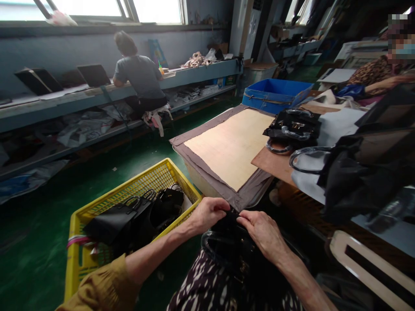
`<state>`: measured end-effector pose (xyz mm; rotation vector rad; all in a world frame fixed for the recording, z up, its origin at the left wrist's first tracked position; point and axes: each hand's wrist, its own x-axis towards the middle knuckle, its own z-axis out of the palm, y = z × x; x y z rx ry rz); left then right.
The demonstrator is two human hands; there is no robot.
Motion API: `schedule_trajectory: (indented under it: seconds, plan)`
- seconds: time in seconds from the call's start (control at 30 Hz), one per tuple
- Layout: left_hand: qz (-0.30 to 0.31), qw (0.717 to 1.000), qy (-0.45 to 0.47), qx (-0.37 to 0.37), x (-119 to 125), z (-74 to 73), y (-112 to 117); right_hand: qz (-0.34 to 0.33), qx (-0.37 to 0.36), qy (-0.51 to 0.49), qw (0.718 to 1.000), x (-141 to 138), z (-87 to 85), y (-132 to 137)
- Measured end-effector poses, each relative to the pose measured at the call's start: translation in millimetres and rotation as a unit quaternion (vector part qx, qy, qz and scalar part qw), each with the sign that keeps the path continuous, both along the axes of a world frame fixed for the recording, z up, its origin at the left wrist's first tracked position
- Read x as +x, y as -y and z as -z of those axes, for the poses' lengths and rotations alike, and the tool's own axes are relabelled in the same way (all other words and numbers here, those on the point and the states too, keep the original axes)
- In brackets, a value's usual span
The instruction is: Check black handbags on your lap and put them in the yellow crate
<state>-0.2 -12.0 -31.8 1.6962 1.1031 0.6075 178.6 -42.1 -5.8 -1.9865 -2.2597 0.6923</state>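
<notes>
A black glossy handbag (233, 250) rests on my lap, low in the middle of the view. My left hand (209, 214) is closed on its top edge, fingers curled over the black material. My right hand (262, 233) lies on the bag's right side with its fingers pinched at the same top edge. The two hands almost touch. Just beyond them is the near corner of a tan padded board (231, 147) edged in grey cloth.
A yellow plastic basket (97, 207) with several black bags stands on the green floor at my left. Black and grey bags (293, 127) pile on the table to the right, behind them a blue crate (275, 93). One person sits at the far bench (139, 77); another sits far right.
</notes>
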Motion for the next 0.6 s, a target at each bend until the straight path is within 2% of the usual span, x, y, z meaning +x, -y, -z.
schedule_trajectory:
  seconds: [0.1,0.2,0.4,0.53,0.6]
  plan:
    - [-0.008,0.989,-0.034,0.141,-0.1,5.7,11.6,0.001,0.007,0.013,1.0,-2.2,1.7,-0.5]
    - [0.015,0.973,-0.084,0.214,-0.2,8.8,19.5,-0.004,0.013,0.02,1.0,-3.2,2.1,-0.5]
    - [0.069,0.95,-0.17,0.254,1.0,-0.3,18.2,-0.006,0.014,0.031,0.999,-2.1,0.2,0.3]
    - [0.121,0.938,-0.181,0.27,-1.2,-4.2,13.0,-0.003,0.016,0.031,0.999,-2.7,0.5,1.4]
    - [0.136,0.94,-0.169,0.262,-2.9,-3.7,11.0,-0.002,0.016,0.033,0.999,-3.7,0.3,2.1]
